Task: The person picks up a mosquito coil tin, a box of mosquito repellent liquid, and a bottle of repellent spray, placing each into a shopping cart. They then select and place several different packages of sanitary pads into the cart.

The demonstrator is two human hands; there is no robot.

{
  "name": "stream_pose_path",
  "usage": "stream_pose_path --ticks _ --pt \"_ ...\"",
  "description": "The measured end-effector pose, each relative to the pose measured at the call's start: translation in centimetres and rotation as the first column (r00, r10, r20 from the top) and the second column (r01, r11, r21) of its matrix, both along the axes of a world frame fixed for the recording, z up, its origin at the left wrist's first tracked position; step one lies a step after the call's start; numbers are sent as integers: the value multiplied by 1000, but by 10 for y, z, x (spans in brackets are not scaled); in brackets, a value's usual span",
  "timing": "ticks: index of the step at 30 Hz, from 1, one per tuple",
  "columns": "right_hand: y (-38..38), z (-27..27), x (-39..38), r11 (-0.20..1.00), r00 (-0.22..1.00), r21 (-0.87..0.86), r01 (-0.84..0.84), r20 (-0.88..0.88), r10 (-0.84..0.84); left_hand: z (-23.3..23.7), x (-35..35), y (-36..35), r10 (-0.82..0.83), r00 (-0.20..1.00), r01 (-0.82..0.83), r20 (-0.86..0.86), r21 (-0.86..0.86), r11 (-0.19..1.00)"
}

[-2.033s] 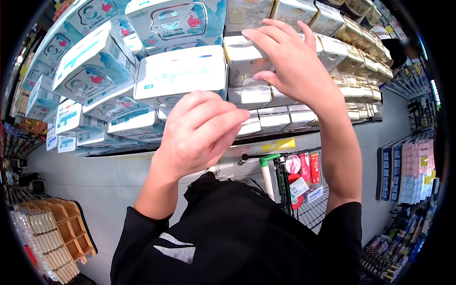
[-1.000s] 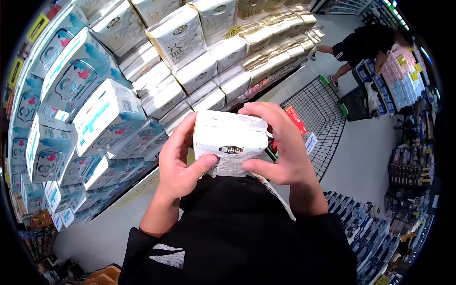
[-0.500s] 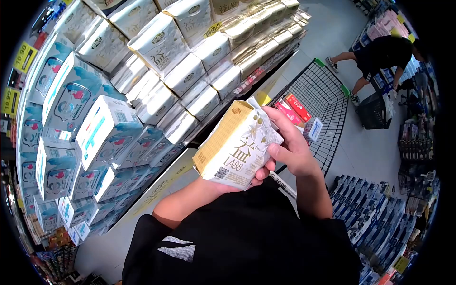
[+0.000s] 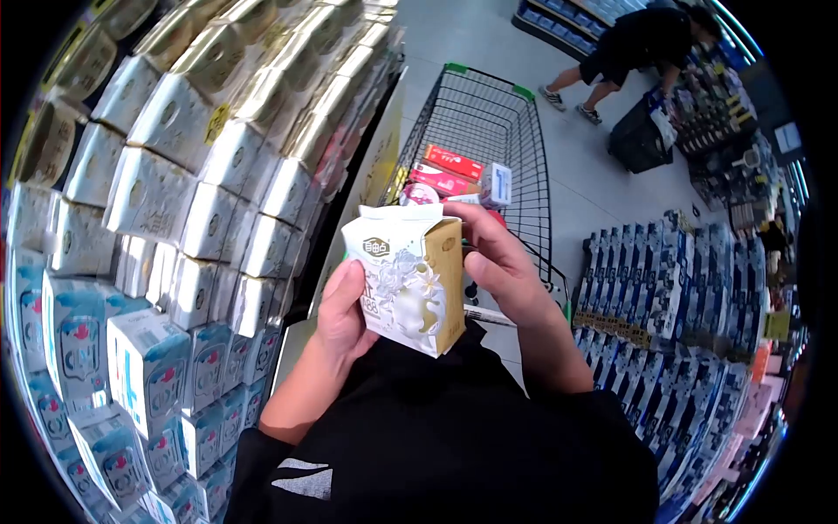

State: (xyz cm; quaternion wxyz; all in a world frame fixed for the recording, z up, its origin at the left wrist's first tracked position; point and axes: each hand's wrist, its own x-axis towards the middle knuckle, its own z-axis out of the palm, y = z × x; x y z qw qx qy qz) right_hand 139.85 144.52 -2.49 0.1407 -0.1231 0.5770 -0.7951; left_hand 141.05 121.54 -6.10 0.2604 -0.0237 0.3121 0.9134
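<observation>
A white and gold pack of sanitary pads (image 4: 406, 284), printed with flowers, is upright and slightly tilted in front of my chest. My left hand (image 4: 342, 306) grips its left side, thumb on the white front and the other fingers hidden behind. On the other side my right hand (image 4: 506, 266) holds the upper right corner, with its fingers reaching behind the top and its thumb by the gold side panel. Just beyond the pack is a shopping cart (image 4: 543, 166) containing red and pink boxes (image 4: 452, 163) and a small white and blue pack (image 4: 496, 184).
Stacked white-gold packs (image 4: 157, 194) and blue-white packs (image 4: 148, 371) rise close on my left. Blue packs fill a low shelf (image 4: 633, 279) on the right. Ahead, a person in black (image 4: 642, 44) bends beside a dark basket (image 4: 642, 140) on the grey floor.
The pack has been turned, so its gold side now faces right and the flowered face shows. My left hand has moved from underneath to its left side. My view has swung right.
</observation>
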Motion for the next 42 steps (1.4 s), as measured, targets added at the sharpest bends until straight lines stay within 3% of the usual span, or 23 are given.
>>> stream_pose_path --ticks 2,4,7,9,12,14,18,23,25,27,28,30,32,34,36,37,38,39,40,42 --pt "6 -9 13 996 997 34 80 -20 -80 6 -8 3 -30 994 26 -106 -38 999" --pt "12 -3 22 958 988 246 150 -77 -135 5 -12 13 -40 994 34 -97 -70 997" --pt "11 0 34 905 965 334 263 -68 -255 7 -18 30 -50 988 18 -147 -208 978" --pt "12 -1 42 715 887 526 460 -239 -394 8 -21 43 -79 978 23 -194 -279 960" --pt "11 3 58 587 819 583 563 -295 -492 2 -25 58 -130 952 14 -278 -386 922" --pt "11 1 67 540 802 612 578 -301 -516 -6 -24 65 -176 898 -100 -404 -576 811" --pt "12 -6 81 526 778 625 577 -226 -586 3 -17 85 -245 894 -38 -375 -608 793" --pt "30 -29 90 660 745 466 589 4 -667 -4 -20 87 -419 774 82 -474 -581 810" --pt "37 -39 93 680 740 426 597 36 -672 6 -23 90 -470 694 35 -545 -626 779" --pt "43 -41 96 786 755 184 590 220 -618 6 -23 92 -494 661 30 -564 -639 769" --pt "44 -42 97 786 754 180 591 222 -618 2 -24 92 -533 607 13 -589 -664 748" --pt "45 -44 99 759 748 -206 618 451 -487 2 -23 94 -605 481 -25 -635 -699 715" --pt "51 -60 102 784 763 -219 580 484 -429 2 -18 98 -729 332 -24 -599 -777 629" --pt "60 -67 102 903 777 -29 428 521 -352 -2 -11 102 -750 269 -111 -605 -793 599" --pt "68 -82 102 849 724 -119 515 591 -356 -8 -17 102 -760 254 -27 -599 -789 613" --pt "76 -87 101 839 714 -135 527 606 -351 -9 -18 101 -739 347 40 -577 -778 627" --pt "86 -93 100 829 702 -148 539 623 -346 -14 -21 99 -737 364 40 -569 -781 623" --pt "98 -107 103 796 668 -162 583 653 -357 -21 -24 95 -708 432 -10 -559 -788 616" --pt "108 -116 103 786 630 -61 616 638 -444 -29 -28 91 -673 496 -57 -549 -794 605" --pt "132 -129 88 650 501 -106 753 733 -461 -52 -35 79 -628 576 -244 -523 -844 479"
